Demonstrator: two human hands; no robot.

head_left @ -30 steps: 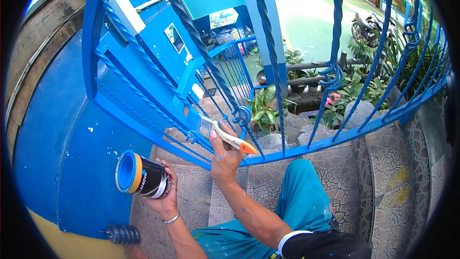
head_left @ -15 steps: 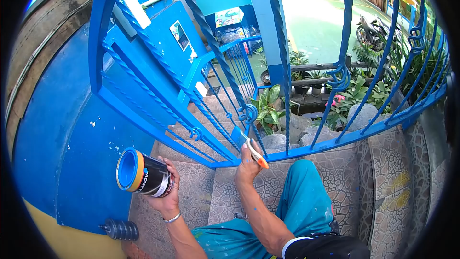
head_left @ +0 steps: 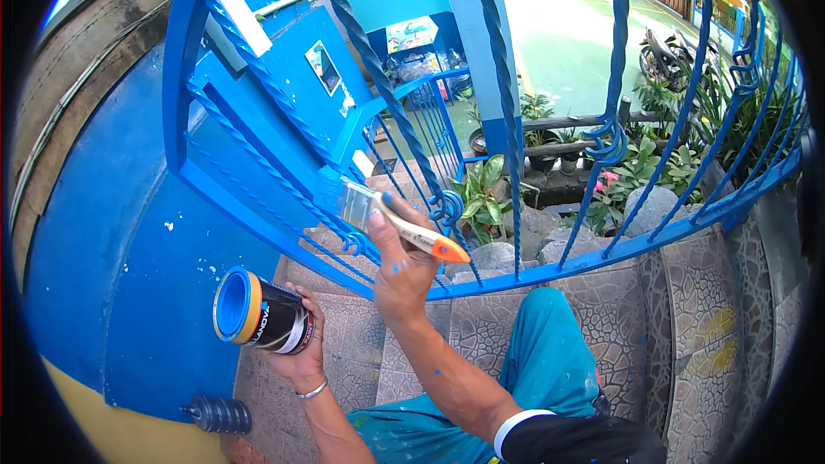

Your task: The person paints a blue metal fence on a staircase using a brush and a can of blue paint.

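Note:
My left hand point(head_left: 302, 352) grips a black paint can point(head_left: 273, 316) with a yellow rim band, tilted so its blue-coated mouth faces left and up. In my right hand point(head_left: 402, 271) is a paintbrush point(head_left: 421, 235), its pale handle tipped in orange. The blue-wet bristles point up and to the left, overlapping the twisted bars of the blue metal railing point(head_left: 550, 273) in this view. Fingers wrap round the brush near its metal collar. The can hangs lower and to the left of the brush.
Stone-patterned steps point(head_left: 601, 318) lie below and beyond the railing. A blue wall point(head_left: 129, 292) stands at the left, with a dark ribbed plastic bottle point(head_left: 216, 413) at its foot. Behind the bars are plants point(head_left: 632, 172), rocks point(head_left: 649, 209) and a motorcycle point(head_left: 670, 58).
My right hand has lifted the brush up and left, away from the bar base near the scroll and closer to the camera. The left hand and can have barely moved.

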